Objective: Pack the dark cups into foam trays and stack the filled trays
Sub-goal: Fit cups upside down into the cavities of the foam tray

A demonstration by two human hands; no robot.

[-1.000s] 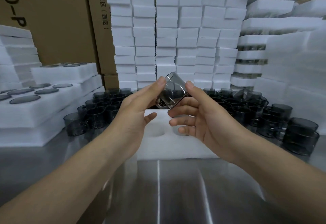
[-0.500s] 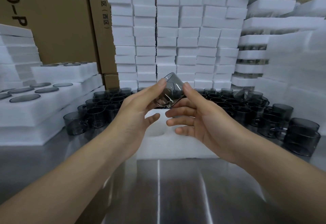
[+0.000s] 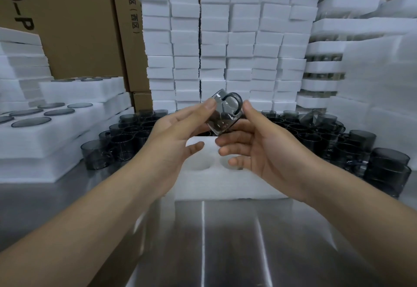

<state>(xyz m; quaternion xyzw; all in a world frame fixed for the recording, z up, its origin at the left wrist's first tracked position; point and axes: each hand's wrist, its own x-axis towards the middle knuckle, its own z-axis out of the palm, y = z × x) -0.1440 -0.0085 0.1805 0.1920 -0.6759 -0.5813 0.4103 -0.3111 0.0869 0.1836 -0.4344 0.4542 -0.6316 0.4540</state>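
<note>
A dark smoky glass cup (image 3: 224, 115) with a handle is held tilted in the air between both hands, its handle turned toward me. My left hand (image 3: 178, 137) pinches its left side with the fingertips. My right hand (image 3: 255, 149) holds its right side and cradles it from below. Under the hands lies a white foam tray (image 3: 225, 185) with round empty holes. Many more dark cups (image 3: 126, 137) stand crowded on the table behind the tray, and another group of dark cups (image 3: 343, 142) stands to the right.
Filled foam trays (image 3: 45, 128) are stacked at the left. A wall of white foam blocks (image 3: 216, 45) rises behind, with more foam stacks (image 3: 372, 88) at the right. Cardboard boxes (image 3: 74, 22) stand at the back left. Shiny metal tabletop (image 3: 225, 241) lies near me.
The cup has been turned between my hands, so its handle now faces me. Both hands stayed above the foam tray.
</note>
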